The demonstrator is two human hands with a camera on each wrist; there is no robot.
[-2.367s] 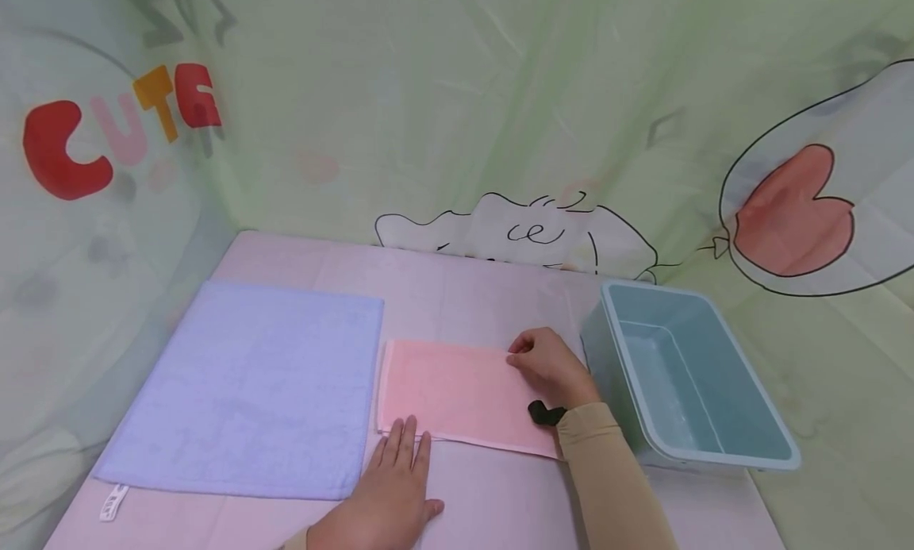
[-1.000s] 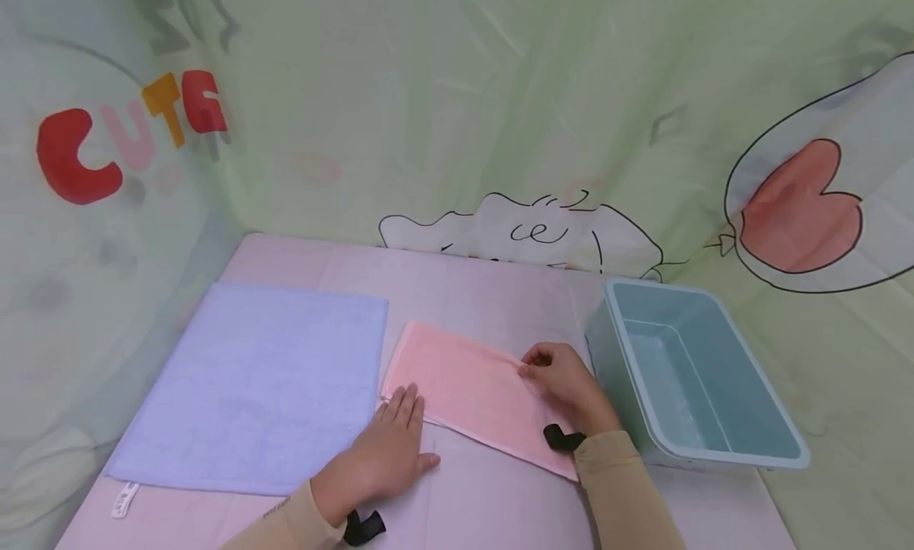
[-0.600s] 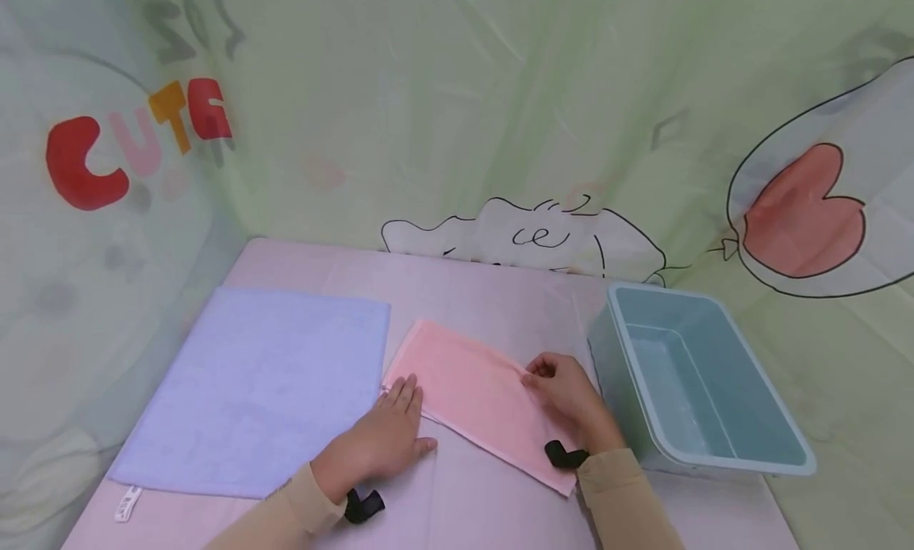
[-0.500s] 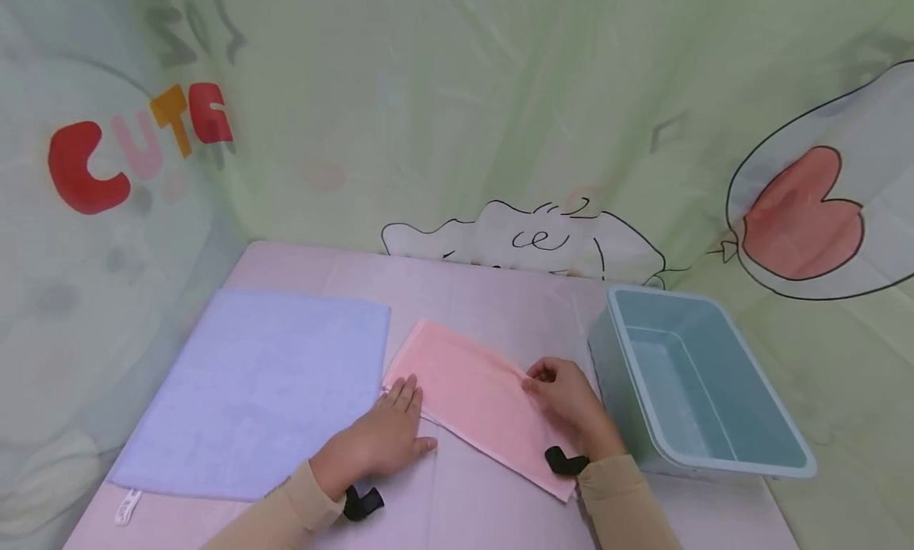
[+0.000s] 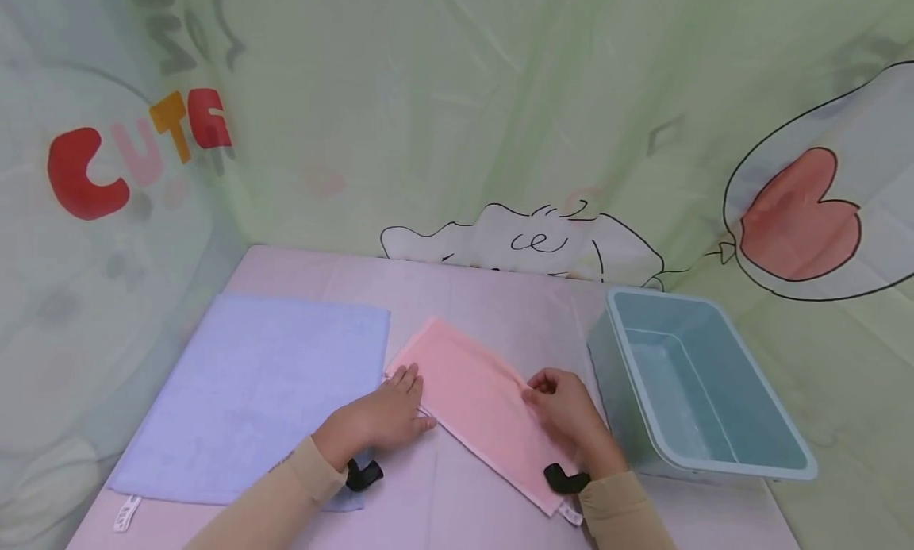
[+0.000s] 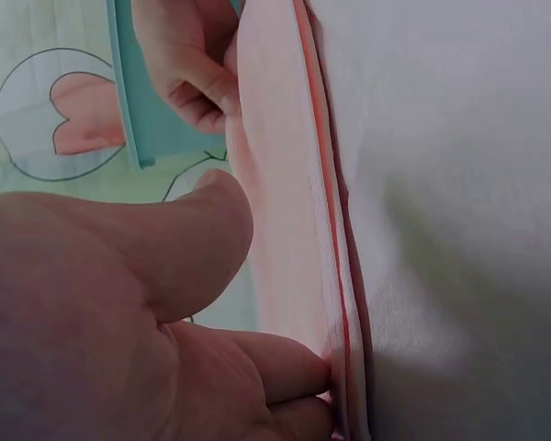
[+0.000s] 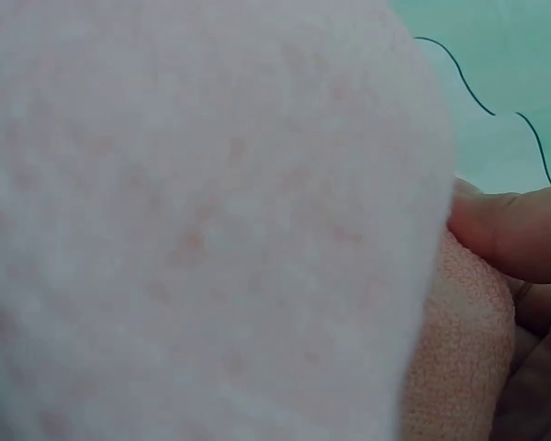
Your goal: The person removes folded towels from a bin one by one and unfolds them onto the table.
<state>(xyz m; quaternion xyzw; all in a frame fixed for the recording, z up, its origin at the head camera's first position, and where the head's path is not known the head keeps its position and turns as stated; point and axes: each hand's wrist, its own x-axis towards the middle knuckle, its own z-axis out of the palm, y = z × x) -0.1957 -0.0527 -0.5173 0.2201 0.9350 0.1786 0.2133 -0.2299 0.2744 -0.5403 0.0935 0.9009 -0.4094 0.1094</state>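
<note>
A folded pink towel [image 5: 471, 407] lies slantwise on the table, its near right corner showing a white tag [image 5: 570, 513]. My left hand [image 5: 385, 415] rests with fairly straight fingers on the towel's left end. In the left wrist view those fingers [image 6: 289, 367] touch the edge where the layers show, and the thumb stands apart. At the far long edge my right hand [image 5: 567, 403] pinches the cloth between thumb and fingers, raising a small ridge. Up close in the right wrist view, pale blurred cloth [image 7: 202, 230] covers most of the frame, and the thumb [image 7: 514, 230] presses on pink terry.
A lavender towel [image 5: 271, 383] lies spread flat on the left, partly under my left forearm, with a white label [image 5: 127, 513]. On the right stands a light blue plastic bin [image 5: 631, 407] with nothing inside. A printed curtain [image 5: 428, 98] hangs behind the table.
The pink towel has turned clockwise, its right end coming nearer to me and its tag coming into view. My right hand moved nearer with it; my left hand shifted slightly farther away.
</note>
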